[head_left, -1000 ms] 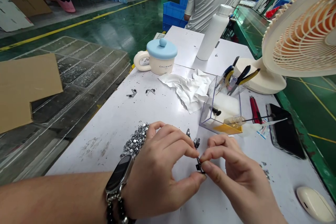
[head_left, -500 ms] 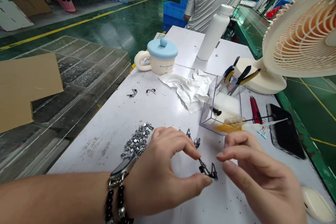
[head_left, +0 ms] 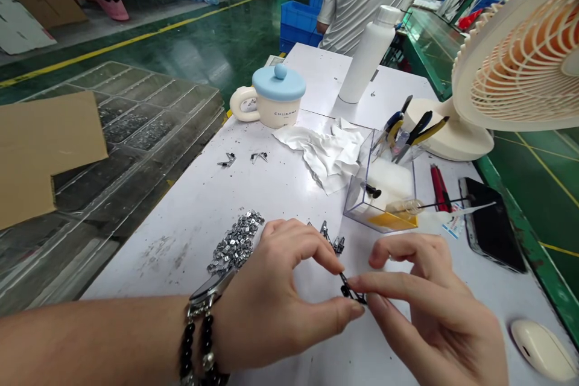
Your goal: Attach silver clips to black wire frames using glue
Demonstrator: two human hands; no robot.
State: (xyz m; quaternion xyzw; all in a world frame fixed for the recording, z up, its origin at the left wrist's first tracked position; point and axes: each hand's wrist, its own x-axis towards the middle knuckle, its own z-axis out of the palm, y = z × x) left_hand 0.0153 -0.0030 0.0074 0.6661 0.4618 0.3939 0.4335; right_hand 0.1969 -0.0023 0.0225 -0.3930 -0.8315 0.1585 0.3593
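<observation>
Between thumb and index finger, my left hand point(head_left: 289, 295) grips a small black metal clip point(head_left: 347, 288) just above the white table point(head_left: 181, 223). My right hand point(head_left: 434, 307) has its index finger and thumb at the clip's right end, closed round it; the fingertips hide that end. Behind my left hand lies a heap of small silver metal pieces point(head_left: 237, 241). A few similar dark clips point(head_left: 337, 244) rest on the table just beyond my fingers. Farther back sit two more small metal clips, a left one point(head_left: 227, 160) and a right one point(head_left: 259, 157).
A clear plastic box point(head_left: 382, 199) with pliers stands beyond my right hand, near a phone point(head_left: 493, 223) and a red-handled tool point(head_left: 438, 187). Behind are a lidded mug point(head_left: 278, 96), tissue point(head_left: 323, 151), a white bottle point(head_left: 368, 60) and a fan point(head_left: 520, 54). A person stands at the back.
My right hand has moved left, and its thumb and index finger have closed on the right end of the clip. My left hand keeps its hold, nearly still.
</observation>
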